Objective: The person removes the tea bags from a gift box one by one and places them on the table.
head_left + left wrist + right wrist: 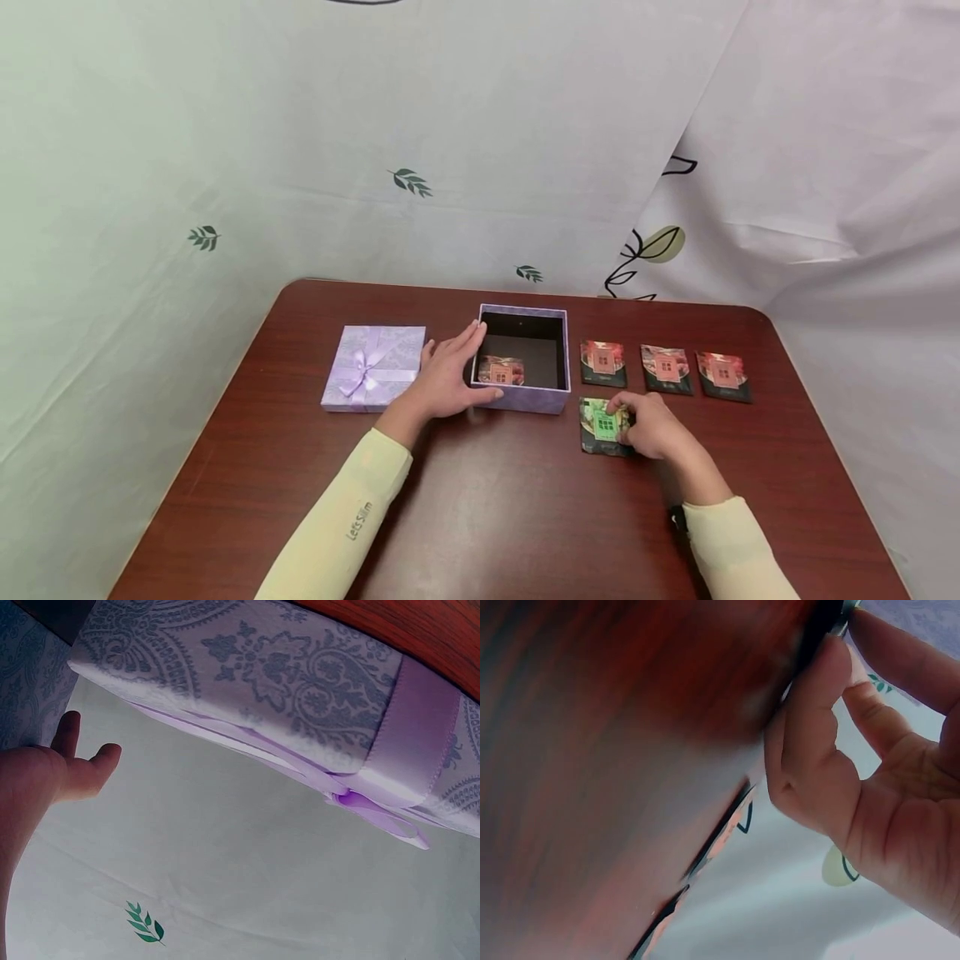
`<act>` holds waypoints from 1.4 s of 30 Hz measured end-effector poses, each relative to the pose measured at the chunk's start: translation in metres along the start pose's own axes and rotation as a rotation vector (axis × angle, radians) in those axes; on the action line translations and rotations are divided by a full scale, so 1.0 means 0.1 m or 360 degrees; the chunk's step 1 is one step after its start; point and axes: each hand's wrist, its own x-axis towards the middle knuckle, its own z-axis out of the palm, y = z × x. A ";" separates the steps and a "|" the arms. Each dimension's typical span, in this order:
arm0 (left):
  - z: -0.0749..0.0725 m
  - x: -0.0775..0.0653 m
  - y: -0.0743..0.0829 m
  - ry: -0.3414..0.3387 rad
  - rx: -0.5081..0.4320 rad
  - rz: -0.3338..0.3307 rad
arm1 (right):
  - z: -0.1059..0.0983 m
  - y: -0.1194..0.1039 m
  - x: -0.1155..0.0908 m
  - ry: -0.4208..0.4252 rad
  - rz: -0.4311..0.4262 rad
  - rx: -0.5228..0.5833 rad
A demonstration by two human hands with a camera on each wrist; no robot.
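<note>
A purple patterned gift box stands uncovered in the middle of the table, with one red-and-black sachet lying inside at its front left. My left hand rests against the box's left side, fingers extended along that wall and thumb at the front. At the box's front right, my right hand pinches the right edge of a green-and-black sachet. The right wrist view shows thumb and fingers meeting at the sachet's dark edge; the rest of it is hidden there.
Left of the box lies its lid with a ribbon bow. Three red-and-black sachets form a row on the right: one beside the box, a second, and a third farthest right. A pale curtain hangs behind the table.
</note>
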 end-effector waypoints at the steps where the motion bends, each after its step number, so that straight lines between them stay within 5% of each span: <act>1: 0.00 0.00 0.00 -0.0003 0.0000 -0.0002 | -0.01 0.00 -0.01 0.0011 -0.0002 -0.0007; 12: 0.00 -0.01 0.01 -0.0004 -0.0007 0.0003 | -0.19 -0.17 -0.12 0.0158 -0.0059 0.0011; 20: 0.01 -0.01 0.00 0.0002 -0.0009 0.0009 | -0.26 -0.41 -0.06 0.0384 -0.0179 -0.0045; 31: 0.02 0.00 0.00 0.0020 -0.0007 0.0027 | -0.28 -0.79 0.06 0.0503 -0.0376 0.0247; 42: 0.01 0.00 -0.01 0.0013 -0.0004 0.0007 | -0.17 -1.09 0.26 0.0369 -0.0472 0.0401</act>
